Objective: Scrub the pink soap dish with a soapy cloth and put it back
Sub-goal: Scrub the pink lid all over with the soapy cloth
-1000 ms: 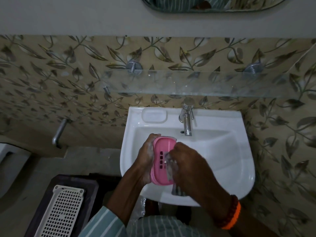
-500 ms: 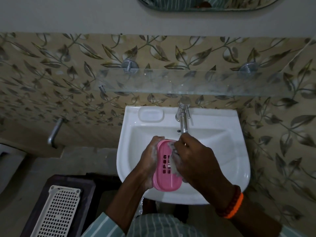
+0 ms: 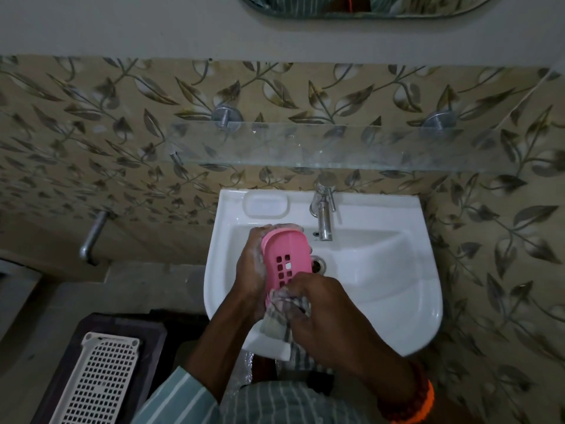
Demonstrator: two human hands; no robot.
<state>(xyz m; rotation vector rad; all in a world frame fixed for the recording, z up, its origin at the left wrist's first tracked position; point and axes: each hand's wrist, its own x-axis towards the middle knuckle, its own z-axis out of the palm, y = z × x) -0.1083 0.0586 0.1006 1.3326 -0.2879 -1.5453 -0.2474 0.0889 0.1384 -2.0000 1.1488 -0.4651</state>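
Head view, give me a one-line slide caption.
Left hand holds pink dish over sink while right hand scrubs with cloth.

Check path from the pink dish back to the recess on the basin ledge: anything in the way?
Nothing visible. The pink soap dish is held over the basin, and the moulded recess just behind it looks bare; the tap stands off to the side.

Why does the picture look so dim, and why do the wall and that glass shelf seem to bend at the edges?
Head view: the room light is low, so the tiles and both hands look dark, while the white basin and pink soap dish stand out. The wide-angle lens bows the glass shelf and the wall's edges. The corners darken, and the cloth looks slightly soft.
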